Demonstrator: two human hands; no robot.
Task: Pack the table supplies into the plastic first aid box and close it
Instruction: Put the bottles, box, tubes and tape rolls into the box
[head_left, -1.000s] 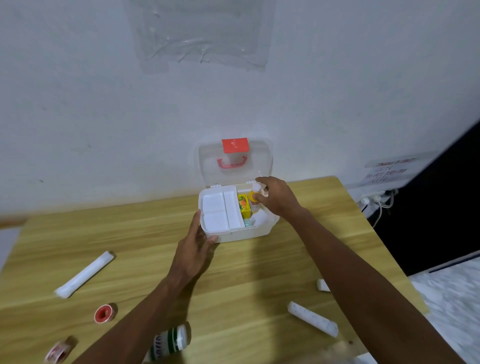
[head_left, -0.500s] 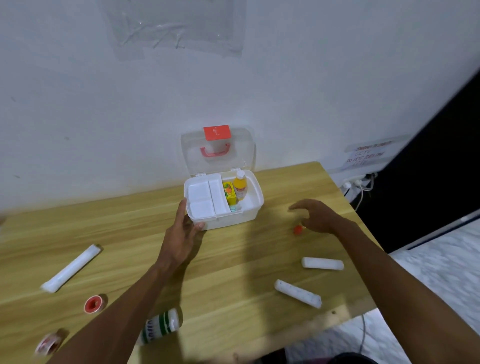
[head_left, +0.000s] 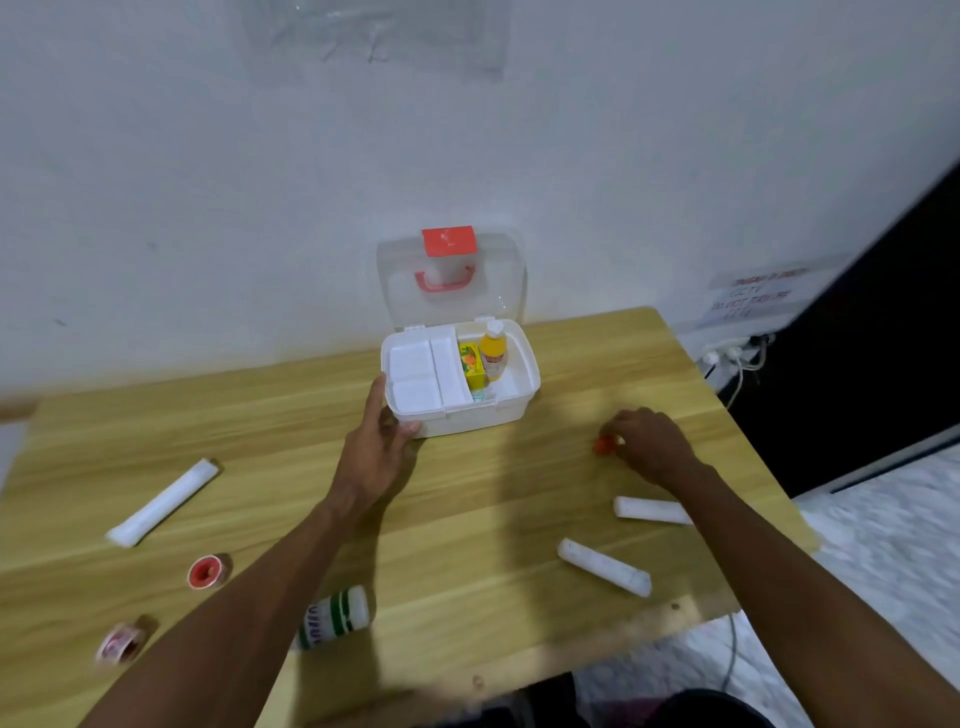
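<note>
Left hand (head_left: 382, 441) sits flat-ish against the near left corner of the first aid box (head_left: 467, 422), fingers mostly straight, bracing it and not gripping. Right hand (head_left: 652, 441) is curled down onto a small red piece (head_left: 602, 446), pinching it on the worktop (head_left: 467, 499), right of the box.

What could go wrong, I'd guess: that red bit is tiny, so a sloppy pinch could send it rolling toward the right edge. Also the yellow bottle (head_left: 492, 353) stands upright inside and might tip or block the lid (head_left: 452, 306).

The box itself sits at the back of the worktop by the wall. It's white plastic, with a clear lid standing open and a red latch and handle. A white tray (head_left: 415, 374) fills its left half.
</note>
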